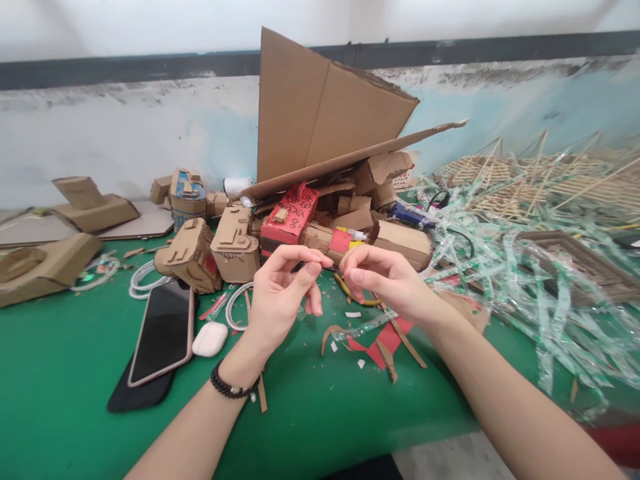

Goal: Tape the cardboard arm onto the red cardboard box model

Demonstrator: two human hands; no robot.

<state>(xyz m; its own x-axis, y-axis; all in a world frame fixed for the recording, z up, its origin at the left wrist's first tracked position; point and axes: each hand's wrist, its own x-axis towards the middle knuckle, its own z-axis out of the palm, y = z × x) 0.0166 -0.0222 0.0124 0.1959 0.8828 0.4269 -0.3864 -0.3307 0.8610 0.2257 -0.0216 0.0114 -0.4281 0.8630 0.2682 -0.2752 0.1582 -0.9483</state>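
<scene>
Above the green tabletop (310, 413), my left hand (280, 297) is closed, thumb and fingertips pinched together. Close by on the right, my right hand (387, 283) has its thumb and fingers drawn together as well. A small gap separates the two sets of fingertips, and whatever lies in them is too small to make out. Just behind are a red box with black drawings (287, 227) and a cardboard camera model (235, 250). Below the right hand lie red paper scraps (393, 337), a thin cardboard strip (410, 343) and white bits.
On the left lie a phone (165, 330), a white earbud case (210, 339) and a second cardboard camera (190, 253). Tangled clear tape strips (520, 320) and wooden-stick structures (495, 173) cover the right. A large cardboard sheet (310, 113) leans by the wall.
</scene>
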